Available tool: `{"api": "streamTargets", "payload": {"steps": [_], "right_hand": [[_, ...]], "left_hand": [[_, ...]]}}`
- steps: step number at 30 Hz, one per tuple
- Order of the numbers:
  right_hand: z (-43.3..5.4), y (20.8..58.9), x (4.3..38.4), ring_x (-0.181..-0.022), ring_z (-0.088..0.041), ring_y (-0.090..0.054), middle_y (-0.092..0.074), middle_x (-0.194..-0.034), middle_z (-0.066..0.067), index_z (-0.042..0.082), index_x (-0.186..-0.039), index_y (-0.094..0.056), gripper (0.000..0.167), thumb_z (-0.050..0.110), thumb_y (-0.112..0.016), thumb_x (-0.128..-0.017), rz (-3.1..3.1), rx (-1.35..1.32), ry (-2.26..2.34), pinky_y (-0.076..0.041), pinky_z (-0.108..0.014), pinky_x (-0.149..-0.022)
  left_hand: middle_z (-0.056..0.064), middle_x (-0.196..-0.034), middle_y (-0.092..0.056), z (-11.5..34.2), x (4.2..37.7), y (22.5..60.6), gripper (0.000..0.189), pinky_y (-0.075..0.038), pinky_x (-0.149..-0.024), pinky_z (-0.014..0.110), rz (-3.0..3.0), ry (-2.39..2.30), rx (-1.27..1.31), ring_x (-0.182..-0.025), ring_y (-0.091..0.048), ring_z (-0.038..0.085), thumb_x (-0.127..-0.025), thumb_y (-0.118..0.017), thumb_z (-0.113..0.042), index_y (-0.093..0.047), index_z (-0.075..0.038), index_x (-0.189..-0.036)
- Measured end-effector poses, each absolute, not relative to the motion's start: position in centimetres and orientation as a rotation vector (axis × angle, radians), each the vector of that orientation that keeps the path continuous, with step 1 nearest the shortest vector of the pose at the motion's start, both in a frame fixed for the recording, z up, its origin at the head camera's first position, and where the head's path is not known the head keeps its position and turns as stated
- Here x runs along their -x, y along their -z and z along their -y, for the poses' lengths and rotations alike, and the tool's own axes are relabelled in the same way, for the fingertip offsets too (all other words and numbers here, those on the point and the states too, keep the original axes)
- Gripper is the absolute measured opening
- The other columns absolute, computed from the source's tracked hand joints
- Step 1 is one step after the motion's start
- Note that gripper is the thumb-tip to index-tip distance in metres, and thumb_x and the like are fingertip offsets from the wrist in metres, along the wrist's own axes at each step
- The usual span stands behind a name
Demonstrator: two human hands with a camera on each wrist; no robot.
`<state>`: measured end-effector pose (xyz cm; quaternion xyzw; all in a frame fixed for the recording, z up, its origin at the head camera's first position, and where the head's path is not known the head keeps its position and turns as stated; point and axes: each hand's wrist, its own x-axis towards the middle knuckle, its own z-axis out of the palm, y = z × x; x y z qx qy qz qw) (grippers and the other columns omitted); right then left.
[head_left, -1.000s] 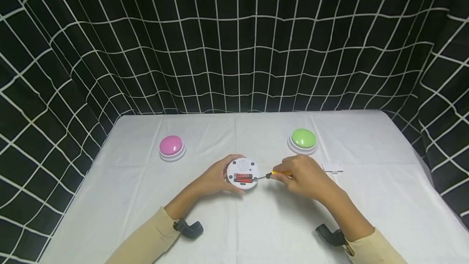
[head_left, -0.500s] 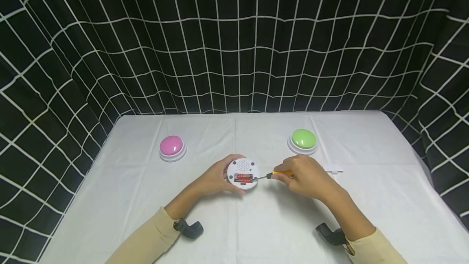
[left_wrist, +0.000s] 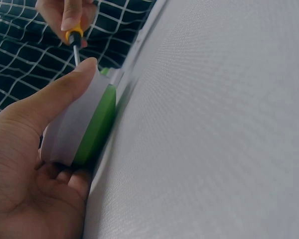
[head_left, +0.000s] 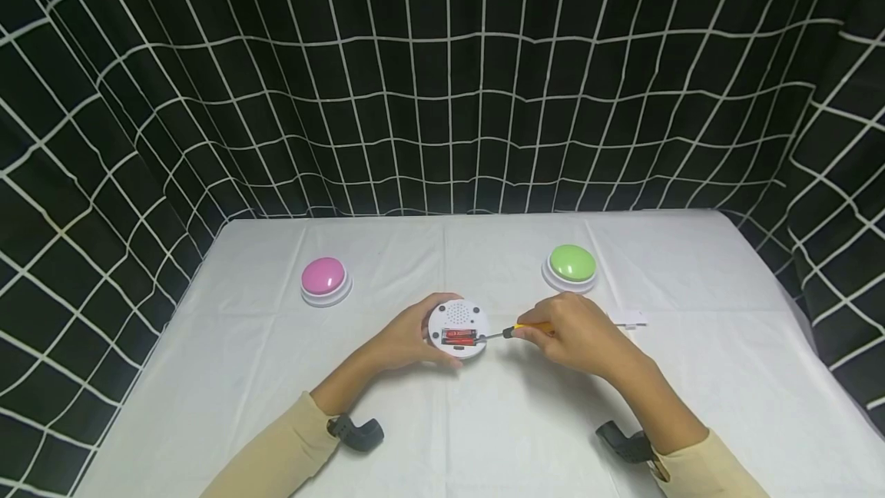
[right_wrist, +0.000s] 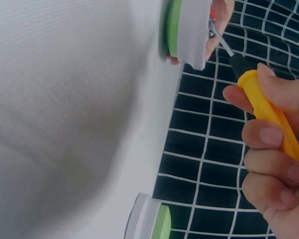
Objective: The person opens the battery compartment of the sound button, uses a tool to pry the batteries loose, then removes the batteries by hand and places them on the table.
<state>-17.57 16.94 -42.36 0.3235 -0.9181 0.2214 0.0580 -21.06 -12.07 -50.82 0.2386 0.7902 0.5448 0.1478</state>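
In the head view, a round white device (head_left: 458, 315) is held underside up over the cloth-covered counter (head_left: 387, 436) by the left hand (head_left: 409, 335), its fingers curved round the rim. Two red cylindrical batteries (head_left: 459, 333) are exposed, and the tip of a screwdriver (head_left: 532, 327) is set at one end of them; it is gripped by the right hand (head_left: 572, 335). The opening appears done; neither battery is out, and whether either is loosened cannot be told. A flat white piece (head_left: 629, 318), probably the cover, is left unfitted beside the right hand. Farther back, glossy domed buttons, a pink one (head_left: 323, 277) and a green one (head_left: 572, 263), are placed well apart.

In the left wrist view, smooth white plastic is clasped between thumb and bent fingers, the green face turned toward finely woven cloth.

In the right wrist view, the rounded yellow handle is wrapped by curled fingers, its slim metal shaft aimed at the device.
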Motion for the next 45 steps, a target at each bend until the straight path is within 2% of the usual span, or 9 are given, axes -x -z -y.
{"api": "streamTargets", "payload": {"steps": [15, 25, 35, 45], "right_hand": [[-17.1, 42.5, 17.8, -0.077, -0.006, -0.067, -0.077, -0.089, 0.008, 0.015, -0.093, -0.083, 0.010, 0.023, -0.080, -0.088, 2.805, -0.959, -0.675, -0.054, -0.029, -0.064], [-17.4, 42.2, 18.0, -0.065, 0.001, -0.053, -0.069, -0.079, 0.014, 0.020, -0.093, -0.083, 0.011, 0.028, -0.081, -0.086, 2.770, -0.967, -0.564, -0.043, -0.023, -0.054], [-17.4, 40.8, 17.3, -0.073, 0.000, -0.058, -0.071, -0.085, 0.018, 0.021, -0.091, -0.080, 0.008, 0.029, -0.078, -0.090, 2.799, -0.991, -0.637, -0.052, -0.029, -0.065], [-15.0, 40.2, 15.2, -0.072, -0.002, -0.058, -0.070, -0.083, 0.016, 0.017, -0.091, -0.078, 0.014, 0.031, -0.080, -0.088, 2.809, -1.076, -0.547, -0.053, -0.028, -0.065]], "left_hand": [[-0.007, -0.137, -0.060, 12.1, 21.1, 50.8, 0.104, -0.032, -0.119, 0.041, -2.259, -1.582, -0.672, -0.130, -0.053, 0.013, -0.059, -0.100, -0.017, -0.048, -0.022, -0.149], [-0.005, -0.138, -0.060, 12.0, 21.1, 50.7, 0.104, -0.033, -0.119, 0.039, -2.257, -1.584, -0.668, -0.131, -0.052, 0.013, -0.060, -0.099, -0.015, -0.047, -0.021, -0.149], [-0.006, -0.137, -0.060, 12.0, 20.8, 50.8, 0.103, -0.033, -0.119, 0.042, -2.270, -1.586, -0.662, -0.130, -0.053, 0.014, -0.060, -0.099, -0.017, -0.047, -0.021, -0.149], [-0.006, -0.139, -0.059, 12.0, 21.2, 51.1, 0.102, -0.032, -0.119, 0.043, -2.265, -1.598, -0.683, -0.132, -0.051, 0.015, -0.062, -0.099, -0.017, -0.047, -0.021, -0.149]]}}
